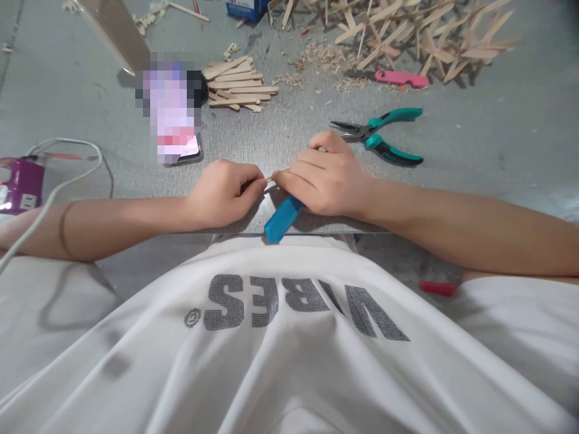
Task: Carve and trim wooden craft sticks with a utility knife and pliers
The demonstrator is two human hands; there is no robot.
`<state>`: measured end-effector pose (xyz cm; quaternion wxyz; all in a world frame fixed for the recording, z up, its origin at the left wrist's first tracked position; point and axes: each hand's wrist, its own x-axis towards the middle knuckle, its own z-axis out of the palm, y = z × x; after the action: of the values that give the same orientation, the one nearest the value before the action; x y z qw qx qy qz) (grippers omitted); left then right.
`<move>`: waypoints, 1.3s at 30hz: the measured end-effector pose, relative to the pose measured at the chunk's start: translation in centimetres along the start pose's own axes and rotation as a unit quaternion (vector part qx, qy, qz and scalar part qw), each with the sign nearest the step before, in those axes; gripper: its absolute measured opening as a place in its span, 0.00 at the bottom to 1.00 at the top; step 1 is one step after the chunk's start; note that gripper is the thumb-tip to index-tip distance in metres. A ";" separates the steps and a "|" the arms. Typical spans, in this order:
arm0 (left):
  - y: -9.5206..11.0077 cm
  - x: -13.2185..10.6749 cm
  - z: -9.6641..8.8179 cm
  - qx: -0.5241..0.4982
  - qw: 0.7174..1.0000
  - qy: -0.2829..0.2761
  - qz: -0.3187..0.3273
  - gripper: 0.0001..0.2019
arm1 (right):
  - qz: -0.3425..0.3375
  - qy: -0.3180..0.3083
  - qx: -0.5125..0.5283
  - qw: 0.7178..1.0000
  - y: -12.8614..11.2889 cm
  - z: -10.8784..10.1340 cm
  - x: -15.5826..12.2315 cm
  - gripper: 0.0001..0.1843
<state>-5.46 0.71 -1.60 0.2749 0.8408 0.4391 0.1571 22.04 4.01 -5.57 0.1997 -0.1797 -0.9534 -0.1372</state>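
My left hand is closed in a pinch on one end of a thin wooden stick near the table's front edge. My right hand is wrapped round a blue-handled tool, perhaps a cutter, whose handle sticks out below the palm. The fingertips of that hand meet the stick's other end. The tool's working end is hidden under the fingers.
Teal-handled pliers lie just beyond my right hand. A pile of flat wooden sticks and a phone lie ahead left. A pink cutter, sawdust and glued stick shapes lie at the back. A purple power strip with cables sits at left.
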 end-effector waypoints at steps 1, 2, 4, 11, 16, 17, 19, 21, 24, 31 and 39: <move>0.0 0.0 0.0 0.003 1.000 -0.004 0.000 0.18 | 0.004 -0.006 0.006 1.000 -0.1 -0.2 0.1 0.24; 0.1 0.0 0.0 0.008 1.000 -0.010 -0.001 0.18 | 0.006 -0.009 0.011 1.000 -0.3 -0.4 0.2 0.24; 0.1 0.0 0.0 0.011 1.000 -0.018 -0.006 0.18 | 0.008 -0.010 0.014 1.000 -0.6 -0.8 0.4 0.25; 0.0 0.4 0.0 -0.014 0.999 -0.029 0.006 0.19 | -0.004 -0.029 -0.059 0.998 -1.2 -1.8 1.6 0.29; 0.3 0.4 -0.1 -0.004 0.999 -0.043 0.022 0.20 | 0.009 -0.055 -0.052 0.997 -1.6 -2.3 2.1 0.30; 0.3 0.3 -0.1 0.000 0.999 -0.044 0.022 0.19 | 0.012 -0.058 -0.050 0.997 -1.6 -2.2 2.1 0.31; 0.4 0.2 0.0 0.007 0.999 -0.045 0.021 0.19 | 0.014 -0.055 -0.053 0.997 -1.5 -1.9 2.0 0.30; 0.4 0.1 0.1 0.014 0.999 -0.040 0.021 0.20 | 0.004 -0.032 -0.062 0.998 -1.2 -1.3 1.7 0.30; 0.4 0.0 0.2 0.015 0.999 -0.032 0.022 0.21 | -0.010 0.033 -0.083 0.996 -0.4 -0.5 1.0 0.26; 0.3 -0.1 -0.3 -0.038 0.999 0.007 -0.002 0.16 | -0.030 0.121 -0.013 0.992 1.2 -0.5 -0.6 0.18; 0.2 0.0 -0.3 -0.048 0.999 0.002 -0.005 0.16 | -0.049 0.120 0.006 0.992 0.9 -1.0 -0.2 0.20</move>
<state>-5.46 0.67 -1.26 0.3149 0.8241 0.4360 0.1778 22.88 4.43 -4.59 0.3067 -0.1143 -0.9311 -0.1613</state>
